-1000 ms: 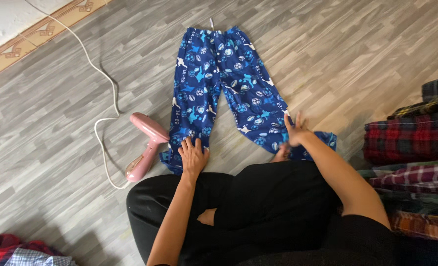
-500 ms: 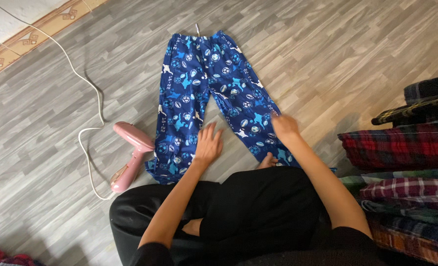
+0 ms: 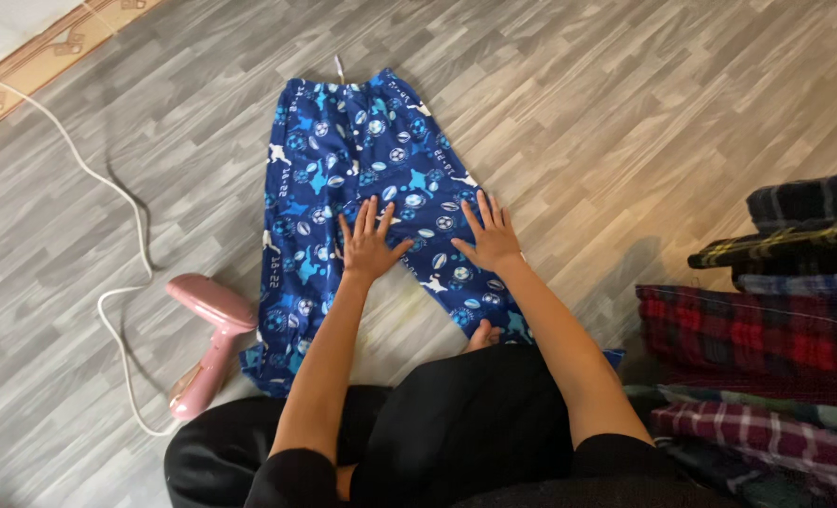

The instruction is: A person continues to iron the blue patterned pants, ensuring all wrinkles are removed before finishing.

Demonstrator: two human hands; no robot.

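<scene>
The blue trousers (image 3: 362,198) lie flat on the grey wood-look floor (image 3: 625,113), waistband at the far end with a pale drawstring showing, legs running back toward the person's knees. Both palms rest on them about mid-leg: the left hand (image 3: 369,246) on the left leg, the right hand (image 3: 490,237) on the right leg, fingers spread wide and pressed flat, gripping nothing.

The cloth looks soft, fleecy and light, printed all over with balls and small figures in white and pale blue. I'd judge it limp and easy to slide on that smooth floor, likely to bunch under a push, so the waistband or the leg hems seem the surest places to take hold.

Near left lies a pink hand steamer (image 3: 209,343), smooth hard plastic, its white cord (image 3: 122,235) trailing off to the far left. On the right sits a stack of folded plaid clothes (image 3: 766,348) in red, green and dark checks.
</scene>
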